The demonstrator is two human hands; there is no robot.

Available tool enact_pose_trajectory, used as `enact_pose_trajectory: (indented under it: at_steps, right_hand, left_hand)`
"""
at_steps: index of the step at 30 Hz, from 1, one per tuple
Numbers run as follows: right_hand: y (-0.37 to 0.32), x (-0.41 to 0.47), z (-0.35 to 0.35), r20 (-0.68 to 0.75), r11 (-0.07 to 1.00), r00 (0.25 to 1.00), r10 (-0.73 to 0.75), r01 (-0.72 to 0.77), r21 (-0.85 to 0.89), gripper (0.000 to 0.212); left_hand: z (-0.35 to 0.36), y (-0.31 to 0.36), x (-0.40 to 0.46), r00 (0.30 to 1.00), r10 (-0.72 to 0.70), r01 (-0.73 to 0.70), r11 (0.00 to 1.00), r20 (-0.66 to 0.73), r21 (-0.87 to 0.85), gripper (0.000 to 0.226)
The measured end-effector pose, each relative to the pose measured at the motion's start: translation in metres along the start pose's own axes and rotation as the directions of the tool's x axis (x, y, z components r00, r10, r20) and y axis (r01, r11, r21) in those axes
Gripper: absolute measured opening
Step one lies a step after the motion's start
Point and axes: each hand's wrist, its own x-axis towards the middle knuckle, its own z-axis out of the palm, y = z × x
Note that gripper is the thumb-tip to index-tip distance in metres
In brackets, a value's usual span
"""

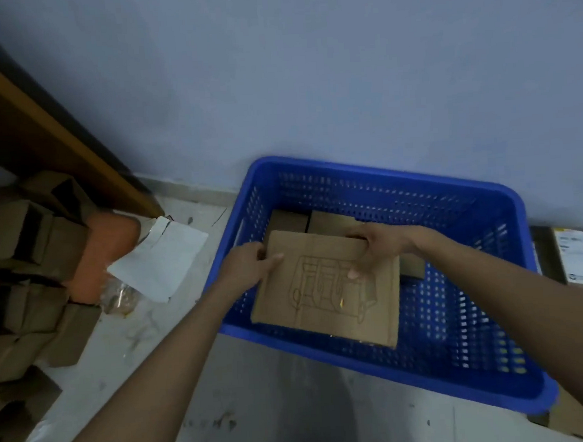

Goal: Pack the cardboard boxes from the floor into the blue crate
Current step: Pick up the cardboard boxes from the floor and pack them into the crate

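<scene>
A flat cardboard box (326,307) with a line drawing on its top hangs over the left half of the blue crate (463,374), which stands on the floor against the wall. My left hand (248,266) grips the box's left edge, thumb on top. My right hand (375,248) holds its far edge, thumb pressed on the top face. Inside the crate, two brown boxes (324,220) lie at the far side, partly hidden by the held box. Another small box (412,266) shows to the right of it.
A heap of cardboard boxes (23,271) lies on the floor at the left, beside an orange object (104,256) and a white sheet (162,259). A wooden board (38,127) leans against the wall. Labelled boxes (579,258) sit right of the crate.
</scene>
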Motion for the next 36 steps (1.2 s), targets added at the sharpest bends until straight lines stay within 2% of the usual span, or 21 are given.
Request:
enact_pose_trajectory:
  at_steps: [3, 7, 10, 15, 20, 23, 27, 32, 36]
  right_hand:
    - [0.010, 0.036, 0.019, 0.051, 0.999, 0.999, -0.011, 0.012, -0.031, 0.074]
    - [0.032, 0.078, 0.044, 0.068, 0.999, 0.997, -0.036, 0.036, 0.012, 0.060]
    - [0.045, 0.107, 0.065, 0.063, 0.999, 0.997, -0.050, 0.048, 0.023, 0.060]
    - [0.055, 0.138, 0.094, 0.010, 0.997, 0.999, -0.047, 0.046, 0.068, 0.062]
    - [0.051, 0.169, 0.110, -0.030, 1.000, 1.000, -0.005, 0.006, 0.025, 0.077]
    - [0.054, 0.187, 0.117, -0.061, 1.000, 0.998, 0.011, -0.012, -0.006, 0.092]
    - [0.060, 0.193, 0.119, -0.096, 1.000, 0.995, 0.004, -0.003, 0.014, 0.080]
    - [0.063, 0.188, 0.128, -0.229, 0.990, 0.972, -0.051, 0.018, -0.143, 0.078]
    - [0.066, 0.174, 0.136, -0.398, 0.903, 0.910, -0.116, -0.070, -0.424, 0.086]
  left_hand:
    - [0.010, -0.018, 0.025, 0.999, -0.023, 0.016, 0.969, 0.027, 0.248, 0.046]
    - [0.026, -0.037, 0.055, 1.000, -0.017, 0.011, 0.935, 0.013, 0.354, 0.040]
    - [0.046, -0.048, 0.068, 0.999, -0.037, 0.030, 0.894, 0.006, 0.448, 0.039]
    - [0.064, -0.057, 0.068, 0.994, -0.093, 0.053, 0.843, 0.048, 0.535, 0.019]
    - [0.081, -0.052, 0.069, 0.973, -0.046, -0.086, 0.835, 0.224, 0.544, 0.041]
    - [0.091, -0.047, 0.070, 0.921, -0.105, -0.118, 0.844, 0.376, 0.524, 0.048]
    - [0.103, -0.050, 0.075, 0.871, -0.200, -0.097, 0.826, 0.449, 0.556, 0.047]
    - [0.111, -0.049, 0.074, 0.854, -0.226, -0.102, 0.810, 0.469, 0.577, 0.047]
    - [0.116, -0.055, 0.080, 0.853, -0.233, -0.077, 0.829, 0.467, 0.554, 0.048]
